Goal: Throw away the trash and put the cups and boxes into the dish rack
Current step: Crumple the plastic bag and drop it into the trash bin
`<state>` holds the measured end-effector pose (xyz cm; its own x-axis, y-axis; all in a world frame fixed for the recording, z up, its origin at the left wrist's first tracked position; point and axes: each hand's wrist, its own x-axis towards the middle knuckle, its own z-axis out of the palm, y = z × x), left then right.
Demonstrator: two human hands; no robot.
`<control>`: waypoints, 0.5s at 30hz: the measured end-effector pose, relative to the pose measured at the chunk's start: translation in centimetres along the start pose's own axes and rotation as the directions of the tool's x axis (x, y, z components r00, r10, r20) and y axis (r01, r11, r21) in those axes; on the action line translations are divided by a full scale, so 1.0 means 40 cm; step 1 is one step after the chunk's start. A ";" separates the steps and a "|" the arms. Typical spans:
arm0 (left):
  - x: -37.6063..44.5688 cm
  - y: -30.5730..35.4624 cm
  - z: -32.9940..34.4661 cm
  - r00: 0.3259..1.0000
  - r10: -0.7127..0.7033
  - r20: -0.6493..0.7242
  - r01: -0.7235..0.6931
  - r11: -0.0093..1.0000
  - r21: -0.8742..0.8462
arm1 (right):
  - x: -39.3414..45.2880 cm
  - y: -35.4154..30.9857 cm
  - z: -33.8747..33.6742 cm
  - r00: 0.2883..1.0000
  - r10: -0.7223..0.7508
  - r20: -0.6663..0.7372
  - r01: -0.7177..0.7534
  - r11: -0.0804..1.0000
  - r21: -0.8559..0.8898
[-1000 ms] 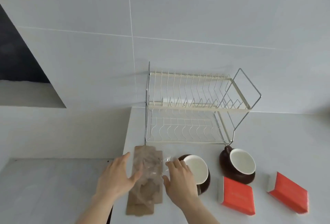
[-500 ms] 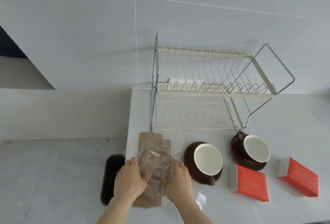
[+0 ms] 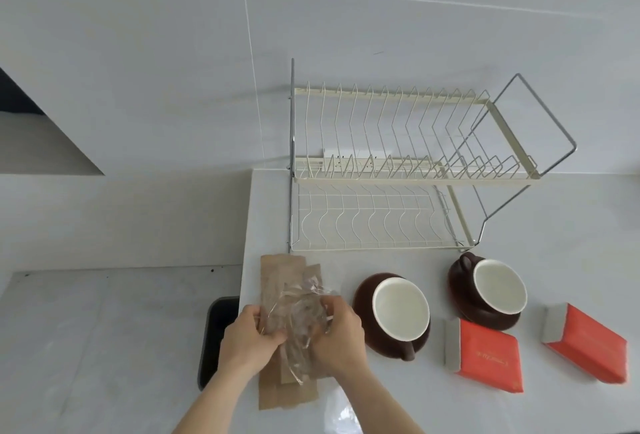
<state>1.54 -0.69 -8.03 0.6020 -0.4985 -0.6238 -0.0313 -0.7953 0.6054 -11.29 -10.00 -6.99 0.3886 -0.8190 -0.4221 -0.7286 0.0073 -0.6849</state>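
Observation:
Brown paper wrappers (image 3: pixel 277 271) lie flat at the counter's left edge with crumpled clear plastic (image 3: pixel 298 309) on top. My left hand (image 3: pixel 247 340) and my right hand (image 3: pixel 341 333) both clutch the plastic, bunching it between them. Two brown cups with white insides stand to the right: one (image 3: pixel 394 312) next to my right hand, another (image 3: pixel 488 288) further right. Two red boxes (image 3: pixel 485 355) (image 3: pixel 588 343) lie in front of the cups. The two-tier wire dish rack (image 3: pixel 398 174) stands empty behind, against the wall.
A black bin (image 3: pixel 214 333) sits below the counter's left edge, beside my left hand. A small scrap of clear plastic (image 3: pixel 341 416) lies on the white counter (image 3: pixel 554 226) near my right forearm. A tiled wall rises behind the rack.
Both hands have closed in on the plastic and gathered it tighter over the paper. The camera has tilted down and moved closer, so the rack and the bin show more fully.

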 end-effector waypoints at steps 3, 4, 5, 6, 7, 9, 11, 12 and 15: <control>-0.038 -0.025 -0.082 0.989 -0.010 -0.150 -0.004 0.996 -0.090 | -0.017 -0.055 0.036 0.994 -0.095 0.054 0.096 0.995 -0.016; -0.036 -0.021 -0.093 0.986 -0.007 -0.167 -0.008 0.996 -0.090 | -0.013 -0.064 0.046 0.994 -0.095 0.048 0.095 0.995 -0.002; -0.036 -0.022 -0.104 0.983 -0.010 -0.184 -0.008 0.995 -0.098 | -0.012 -0.078 0.054 0.995 -0.095 0.034 0.095 0.995 0.006; -0.034 -0.023 -0.113 0.980 -0.011 -0.198 -0.009 0.995 -0.099 | -0.012 -0.085 0.059 0.996 -0.093 0.017 0.093 0.996 0.006; -0.037 -0.020 -0.126 0.974 -0.008 -0.225 -0.015 0.995 -0.100 | -0.011 -0.089 0.067 0.995 -0.099 0.012 0.098 0.995 0.006; -0.041 -0.042 -0.174 0.960 -0.016 -0.280 -0.016 0.994 -0.111 | -0.014 -0.117 0.109 0.992 -0.123 0.033 0.123 0.992 0.000; -0.033 -0.079 -0.231 0.950 -0.037 -0.309 -0.005 0.991 -0.133 | -0.026 -0.163 0.157 0.988 -0.148 0.052 0.148 0.989 0.002; -0.030 -0.096 -0.259 0.946 -0.051 -0.320 0.007 0.991 -0.136 | -0.029 -0.182 0.182 0.985 -0.162 0.062 0.162 0.987 0.001; -0.017 -0.144 -0.332 0.938 -0.070 -0.340 0.023 0.990 -0.140 | -0.037 -0.242 0.256 0.978 -0.192 0.085 0.194 0.981 -0.025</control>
<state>11.91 8.81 -4.52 0.8380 -0.2950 -0.4591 0.0942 -0.7505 0.6541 0.93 -2.99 -5.81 0.5677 -0.7532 -0.3323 -0.6531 -0.1663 -0.7388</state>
